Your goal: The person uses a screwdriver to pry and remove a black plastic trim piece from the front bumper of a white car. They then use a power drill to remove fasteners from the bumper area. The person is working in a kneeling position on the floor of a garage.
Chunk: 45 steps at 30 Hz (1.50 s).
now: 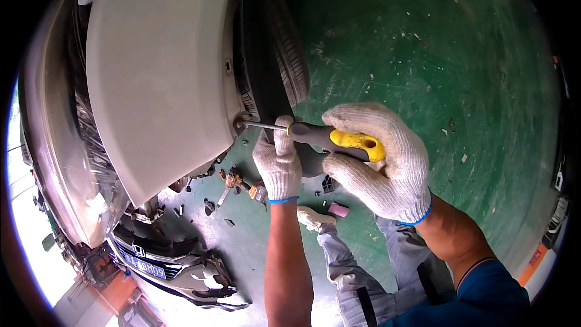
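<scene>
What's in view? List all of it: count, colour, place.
Screwdriver: one, yellow and dark grey, centre, tip at fender's corner
Fender: one, off-white, upper left
Glossy panel: one, brownish, far left
Liner: one, black, between fender and tyre
Tyre: one, dark, top centre
Bumper: one, white and black, floor, lower left
Plate: one, blue, on bumper
Power tool: count unclear, orange and black, floor, left of left hand
Pink item: one, pink, floor, between forearms
Bits: many, mostly dark, scattered
Floor: one, green
Trousers: one pair, grey, bottom
Sleeve: one, blue, lower right
Forearms: two, bare, bottom
Left hand: one, white-gloved, by shank
Right hand: one, white-gloved, around handle
</scene>
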Motion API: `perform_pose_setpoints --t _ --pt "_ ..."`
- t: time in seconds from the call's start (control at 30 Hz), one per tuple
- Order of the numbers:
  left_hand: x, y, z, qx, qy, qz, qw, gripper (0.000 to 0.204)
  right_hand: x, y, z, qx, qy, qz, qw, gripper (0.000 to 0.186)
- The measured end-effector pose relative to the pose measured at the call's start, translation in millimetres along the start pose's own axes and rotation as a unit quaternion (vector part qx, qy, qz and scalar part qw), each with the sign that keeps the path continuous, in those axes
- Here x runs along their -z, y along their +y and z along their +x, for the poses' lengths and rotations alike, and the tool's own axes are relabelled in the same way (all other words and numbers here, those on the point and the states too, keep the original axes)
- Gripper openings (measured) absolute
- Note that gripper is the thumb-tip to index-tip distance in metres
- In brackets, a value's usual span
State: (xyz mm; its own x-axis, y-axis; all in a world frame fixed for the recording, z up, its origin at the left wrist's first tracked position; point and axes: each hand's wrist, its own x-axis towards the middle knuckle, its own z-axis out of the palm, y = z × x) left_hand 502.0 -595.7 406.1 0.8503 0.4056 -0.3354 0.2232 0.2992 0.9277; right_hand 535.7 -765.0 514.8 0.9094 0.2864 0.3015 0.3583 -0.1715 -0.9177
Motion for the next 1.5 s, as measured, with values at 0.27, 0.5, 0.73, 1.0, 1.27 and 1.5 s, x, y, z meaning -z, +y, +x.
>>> perform_pose_setpoints --t 0.27,0.5,0.73,1.0,1.27,1.5 --pt "2.4 -2.9 3.5 -0.017 0.016 0.02 1.0 0.038 4.0 3.8 -2.7 -0.007 -0.015 0.011 1.0 0.053" --pt "12.0 -10.6 10.4 -0.006 0.009 0.05 0.999 0.041 3.4 4.2 -4.6 -0.015 -0.011 0.015 1.0 0.056" --pt "6.9 -11.6 10.5 -0.008 0.022 0.023 0.999 0.041 -0.3 6.0 -4.7 -0.02 0.013 0.029 0.999 0.058" --pt "4.7 -14.2 9.0 0.009 0.04 0.038 0.998 0.032 12.6 -13.4 -2.4 -0.36 -0.07 0.226 0.902 0.043" --pt "-3.8 -10.2 6.9 0.028 0.042 0.034 0.998 0.038 7.7 10.9 7.5 -0.189 -0.171 0.162 0.953 0.053" --pt "5.4 -11.5 12.5 0.014 0.057 0.082 0.995 0.048 14.6 -1.1 7.6 -0.279 -0.172 0.18 0.927 0.047"
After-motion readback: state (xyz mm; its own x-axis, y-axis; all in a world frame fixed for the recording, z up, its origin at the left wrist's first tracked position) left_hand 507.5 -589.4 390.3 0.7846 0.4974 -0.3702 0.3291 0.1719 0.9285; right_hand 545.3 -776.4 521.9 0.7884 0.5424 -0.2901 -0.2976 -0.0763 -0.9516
